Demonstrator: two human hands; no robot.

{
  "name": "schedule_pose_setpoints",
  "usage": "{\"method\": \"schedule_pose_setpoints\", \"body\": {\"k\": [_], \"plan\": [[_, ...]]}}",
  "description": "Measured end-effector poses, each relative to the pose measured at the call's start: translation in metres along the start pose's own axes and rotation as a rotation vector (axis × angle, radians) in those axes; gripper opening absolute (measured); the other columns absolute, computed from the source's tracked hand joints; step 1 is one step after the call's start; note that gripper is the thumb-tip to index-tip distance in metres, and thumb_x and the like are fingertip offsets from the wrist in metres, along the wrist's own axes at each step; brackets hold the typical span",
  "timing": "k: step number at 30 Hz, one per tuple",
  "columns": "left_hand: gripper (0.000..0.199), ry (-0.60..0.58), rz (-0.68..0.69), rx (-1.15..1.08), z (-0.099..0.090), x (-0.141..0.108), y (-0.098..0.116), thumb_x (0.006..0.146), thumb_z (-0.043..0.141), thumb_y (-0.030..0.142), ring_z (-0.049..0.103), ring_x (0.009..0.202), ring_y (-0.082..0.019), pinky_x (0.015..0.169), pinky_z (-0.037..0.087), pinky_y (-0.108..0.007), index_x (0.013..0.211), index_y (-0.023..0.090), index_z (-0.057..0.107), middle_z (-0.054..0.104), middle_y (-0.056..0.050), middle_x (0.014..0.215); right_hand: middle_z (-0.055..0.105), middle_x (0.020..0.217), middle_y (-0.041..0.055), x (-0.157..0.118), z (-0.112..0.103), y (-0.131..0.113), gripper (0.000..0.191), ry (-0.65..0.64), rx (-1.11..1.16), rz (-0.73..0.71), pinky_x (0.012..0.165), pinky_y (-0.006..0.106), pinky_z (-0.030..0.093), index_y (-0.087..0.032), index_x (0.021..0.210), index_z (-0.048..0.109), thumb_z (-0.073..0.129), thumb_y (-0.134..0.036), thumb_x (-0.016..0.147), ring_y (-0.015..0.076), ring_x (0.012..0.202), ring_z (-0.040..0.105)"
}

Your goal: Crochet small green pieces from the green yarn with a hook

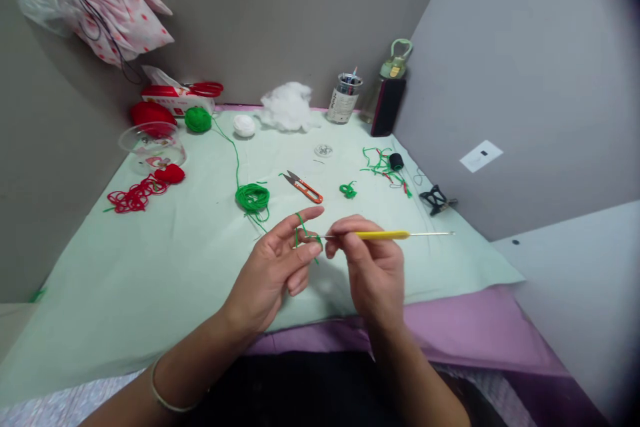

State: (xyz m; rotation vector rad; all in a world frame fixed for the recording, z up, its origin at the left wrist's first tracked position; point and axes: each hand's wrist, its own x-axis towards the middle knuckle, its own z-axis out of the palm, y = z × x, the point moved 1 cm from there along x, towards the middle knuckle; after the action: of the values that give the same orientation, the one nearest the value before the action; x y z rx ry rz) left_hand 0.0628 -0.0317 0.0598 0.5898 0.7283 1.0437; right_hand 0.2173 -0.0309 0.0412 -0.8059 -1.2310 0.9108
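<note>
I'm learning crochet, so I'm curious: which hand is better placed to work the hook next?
Likely the right hand: it grips the yellow-handled hook, one metal end by the green yarn. The left hand seems occupied, with that yarn over its index finger and pinched by its thumb.

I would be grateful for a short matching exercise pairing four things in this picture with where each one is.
Things:
1. Yellow-handled hook
2. Snips
3. Phone
4. Green strand

Places:
A. Standing upright in front of the bottle
B. Passing over a finger of the left hand
C. Lying on the pale green cloth
D. Held in the right hand

Pairs: 1-D, 2-C, 3-A, 4-B
</note>
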Motion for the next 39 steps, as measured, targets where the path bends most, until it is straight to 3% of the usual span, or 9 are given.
{"method": "schedule_pose_setpoints", "body": {"k": [3, 7, 14, 17, 21, 29, 34, 39], "plan": [[0.055, 0.010, 0.017, 0.040, 0.002, -0.002, -0.003, 0.082, 0.089, 0.021, 0.039, 0.043, 0.001, 0.042, 0.032, -0.014, 0.134, 0.023, 0.073, 0.056, 0.007, 0.073, 0.075, 0.094, 0.0045, 0.001, 0.005, 0.001, 0.012, -0.015, -0.104, -0.040, 0.071, 0.031, 0.057, -0.024, 0.097, 0.081, 0.069, -0.028, 0.099, 0.0158, 0.079, 0.067], [0.054, 0.020, -0.030, -0.035, 0.000, -0.001, -0.001, 0.081, 0.089, 0.018, 0.035, 0.045, 0.002, 0.043, 0.031, -0.013, 0.132, 0.019, 0.073, 0.057, 0.006, 0.075, 0.074, 0.093, 0.0036, -0.001, 0.004, 0.003, 0.013, -0.012, -0.112, -0.037, 0.067, 0.030, 0.056, -0.024, 0.099, 0.081, 0.069, -0.029, 0.100, 0.0142, 0.073, 0.066], [0.035, -0.049, -0.102, -0.085, -0.007, 0.002, 0.008, 0.082, 0.086, 0.015, 0.023, 0.045, 0.002, 0.042, 0.026, -0.012, 0.117, 0.014, 0.080, 0.050, 0.007, 0.067, 0.071, 0.084, 0.0021, 0.005, -0.011, 0.004, 0.013, 0.086, 0.138, 0.105, 0.057, 0.027, 0.054, -0.022, 0.092, 0.080, 0.075, -0.034, 0.094, 0.0124, 0.062, 0.065], [0.039, -0.039, -0.048, -0.015, -0.006, 0.002, 0.007, 0.081, 0.087, 0.017, 0.028, 0.044, 0.001, 0.043, 0.028, -0.014, 0.119, 0.018, 0.079, 0.051, 0.008, 0.066, 0.072, 0.083, 0.0025, 0.004, -0.007, 0.004, 0.016, 0.038, 0.153, 0.141, 0.056, 0.027, 0.054, -0.022, 0.092, 0.079, 0.074, -0.037, 0.094, 0.0128, 0.062, 0.063], [0.050, -0.043, 0.017, 0.117, -0.005, 0.001, 0.002, 0.081, 0.087, 0.019, 0.041, 0.046, -0.001, 0.044, 0.032, -0.017, 0.129, 0.022, 0.075, 0.064, 0.003, 0.079, 0.077, 0.092, 0.0039, 0.000, 0.001, 0.004, 0.013, -0.054, -0.002, 0.074, 0.066, 0.029, 0.056, -0.024, 0.099, 0.081, 0.071, -0.033, 0.098, 0.0139, 0.071, 0.065], [0.037, -0.020, 0.066, 0.238, -0.009, -0.001, 0.006, 0.086, 0.084, 0.023, 0.048, 0.050, -0.002, 0.050, 0.038, -0.021, 0.122, 0.024, 0.079, 0.063, 0.003, 0.087, 0.078, 0.091, 0.0046, 0.003, -0.008, 0.001, 0.021, -0.050, 0.089, 0.118, 0.064, 0.030, 0.058, -0.021, 0.096, 0.076, 0.065, -0.038, 0.102, 0.0140, 0.067, 0.067], [0.037, 0.016, 0.125, 0.295, -0.011, -0.001, 0.006, 0.088, 0.082, 0.025, 0.049, 0.053, -0.004, 0.051, 0.039, -0.022, 0.125, 0.024, 0.078, 0.062, 0.003, 0.085, 0.078, 0.097, 0.0043, -0.004, -0.009, -0.010, 0.018, -0.122, -0.235, -0.076, 0.071, 0.033, 0.061, -0.024, 0.107, 0.073, 0.054, -0.024, 0.107, 0.0154, 0.075, 0.071], [0.050, 0.029, 0.109, 0.190, -0.010, -0.002, -0.001, 0.084, 0.087, 0.023, 0.048, 0.052, -0.003, 0.050, 0.037, -0.018, 0.132, 0.025, 0.073, 0.061, 0.005, 0.079, 0.078, 0.106, 0.0081, -0.014, -0.005, -0.008, 0.031, -0.232, -0.668, -0.520, 0.079, 0.035, 0.063, -0.026, 0.126, 0.069, 0.059, -0.011, 0.101, 0.0211, 0.096, 0.075]]}}
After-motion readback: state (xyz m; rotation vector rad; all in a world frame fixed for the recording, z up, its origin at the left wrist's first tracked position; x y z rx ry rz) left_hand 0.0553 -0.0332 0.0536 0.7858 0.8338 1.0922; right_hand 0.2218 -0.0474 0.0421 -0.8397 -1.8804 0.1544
